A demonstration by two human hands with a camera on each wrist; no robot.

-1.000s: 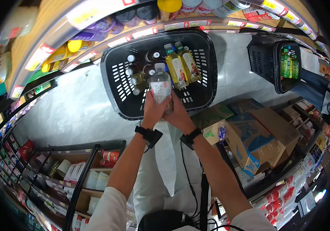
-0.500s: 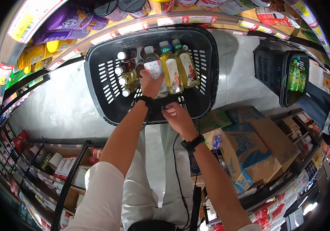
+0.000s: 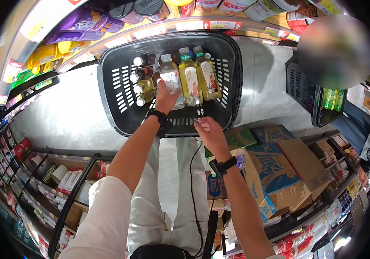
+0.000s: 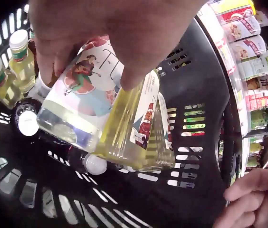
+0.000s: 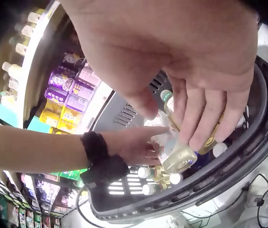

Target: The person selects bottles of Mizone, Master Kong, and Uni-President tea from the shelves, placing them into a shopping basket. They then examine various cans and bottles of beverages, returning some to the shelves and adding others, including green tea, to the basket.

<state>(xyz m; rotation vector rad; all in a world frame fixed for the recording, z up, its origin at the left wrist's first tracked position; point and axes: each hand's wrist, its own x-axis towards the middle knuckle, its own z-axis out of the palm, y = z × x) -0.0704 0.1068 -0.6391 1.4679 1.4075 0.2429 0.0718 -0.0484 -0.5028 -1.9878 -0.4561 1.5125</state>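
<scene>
In the head view, my left hand point(image 3: 166, 99) grips a clear bottle of drink with a white label point(image 3: 170, 79) inside a black shopping basket point(image 3: 126, 121). The bottle leans cap-away, next to two yellow drink bottles point(image 3: 189, 82). On its other side lie several smaller bottles point(image 3: 145, 88) with white caps. The left wrist view shows thumb and fingers on either side of the white label point(image 4: 84, 85). My right hand point(image 3: 212, 133) hovers near the basket's front rim, its fingers loosely bent and holding nothing.
Shelves with cans and tubs point(image 3: 150, 9) run along the far side of the basket. A second black basket point(image 3: 297, 84) with green bottles point(image 3: 332, 99) is at the right. Cardboard boxes point(image 3: 275, 166) stand at the near right, and a cable hangs before my legs.
Both hands held the clear bottle above the basket earlier; it went down in beside the yellow bottles. The right hand let go and drew back to the right; the left kept its grip.
</scene>
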